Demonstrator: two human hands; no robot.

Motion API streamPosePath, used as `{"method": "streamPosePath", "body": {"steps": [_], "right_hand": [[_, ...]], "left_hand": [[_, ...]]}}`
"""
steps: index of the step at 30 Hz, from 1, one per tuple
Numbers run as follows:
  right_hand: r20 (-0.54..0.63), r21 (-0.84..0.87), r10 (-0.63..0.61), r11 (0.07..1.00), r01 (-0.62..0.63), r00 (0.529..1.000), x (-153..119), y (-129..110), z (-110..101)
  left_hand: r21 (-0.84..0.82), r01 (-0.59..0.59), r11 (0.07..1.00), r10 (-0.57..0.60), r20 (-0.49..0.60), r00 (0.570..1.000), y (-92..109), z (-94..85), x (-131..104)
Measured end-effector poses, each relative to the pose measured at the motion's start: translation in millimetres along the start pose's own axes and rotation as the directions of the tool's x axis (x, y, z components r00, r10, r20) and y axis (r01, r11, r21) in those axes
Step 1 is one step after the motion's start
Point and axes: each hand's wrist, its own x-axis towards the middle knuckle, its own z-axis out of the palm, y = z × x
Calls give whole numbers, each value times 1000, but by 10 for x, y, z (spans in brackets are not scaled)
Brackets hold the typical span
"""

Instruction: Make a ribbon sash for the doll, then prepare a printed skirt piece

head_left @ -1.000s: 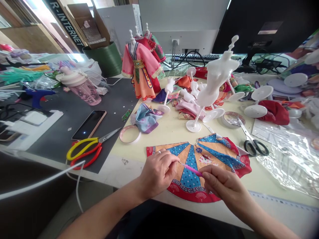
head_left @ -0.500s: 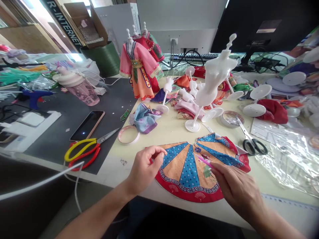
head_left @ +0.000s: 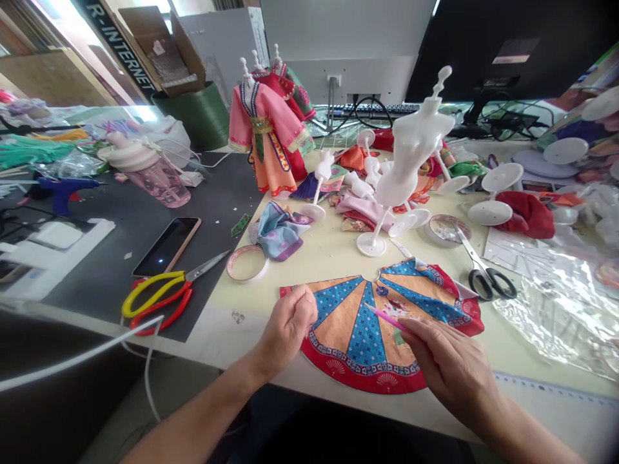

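Observation:
A fan-shaped doll skirt piece (head_left: 333, 338) lies spread on the cream table, with blue and orange panels and a red border. My left hand (head_left: 290, 325) is curled into a fist over its left edge; what the fingers hold, if anything, is hidden. In my right hand (head_left: 449, 361) is a slim pink pointed stick (head_left: 384, 316), gripped like a pen. Its tip is over the middle of the cloth, by a blue panel; whether it touches I cannot tell. Behind the cloth stands a white doll mannequin (head_left: 413, 151).
Yellow-and-red-handled scissors (head_left: 159, 293) and a phone (head_left: 167, 245) lie to the left. Tape rolls (head_left: 247, 264), black-handled scissors (head_left: 488, 277) and clear plastic film (head_left: 546, 322) surround the cloth. Dressed mannequins (head_left: 264, 135) and loose doll clothes (head_left: 280, 232) stand or lie farther back.
My left fingers have curled in from a pinch to a fist. The pink stick's tip has swung left across the cloth. The view has shifted slightly.

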Motion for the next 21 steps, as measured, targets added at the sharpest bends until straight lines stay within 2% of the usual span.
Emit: {"method": "streamPosePath", "body": {"steps": [5, 7, 9, 12, 14, 19, 21], "right_hand": [[25, 51, 128, 990, -129, 991, -74, 64, -49], [61, 61, 152, 986, -156, 987, -85, 101, -86], [99, 55, 163, 984, -169, 982, -87, 147, -119], [132, 30, 175, 983, -181, 976, -89, 230, -136], [156, 11, 172, 984, -175, 973, -85, 282, -121], [229, -19, 69, 998, -66, 971, 10, 353, -37], [259, -27, 53, 999, -47, 964, 74, 364, -11]], "left_hand": [[94, -8, 996, 9, -11, 1000, -25, -110, -21], [174, -62, 983, 67, -24, 997, -37, -141, -28], [282, -164, 945, 180, -32, 983, -50, -154, -32], [427, -331, 842, 371, -13, 928, -85, -150, -32], [516, -394, 760, 449, 21, 893, -134, -137, -29], [694, -510, 507, 508, 237, 828, -290, -111, 75], [732, -523, 437, 502, 283, 817, -307, -133, 187]]}}
